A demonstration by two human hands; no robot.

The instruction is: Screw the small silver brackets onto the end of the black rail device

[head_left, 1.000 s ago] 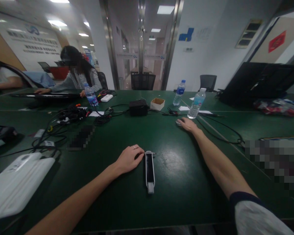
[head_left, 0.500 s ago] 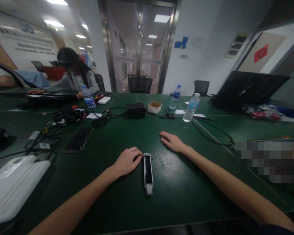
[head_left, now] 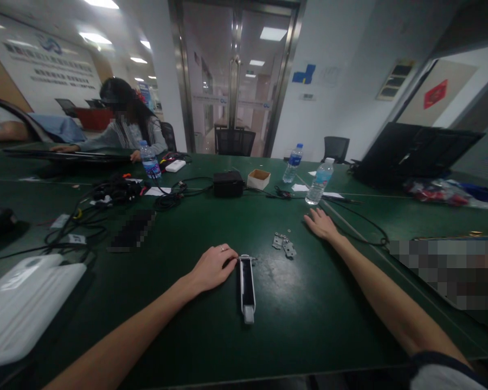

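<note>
"Where's the white-framed piece (head_left: 248, 287)?"
"On the surface (head_left: 329, 330), in from the middle of its near edge, its length running toward that edge."
"And the left hand (head_left: 212, 267)?"
"Its fingers meet the rod (head_left: 254, 259) across the piece's far end; I can't tell whether they grip it."
"The right hand (head_left: 322, 224)?"
"Fingers spread and released, farther from the near edge, just short of a water bottle (head_left: 320, 182). Metal plates (head_left: 289, 249) lie between that hand and the white-framed piece."

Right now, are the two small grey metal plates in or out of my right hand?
Out: both plates lie on the dark green tabletop, visibly apart from your right hand, whose fingers are extended.
</note>
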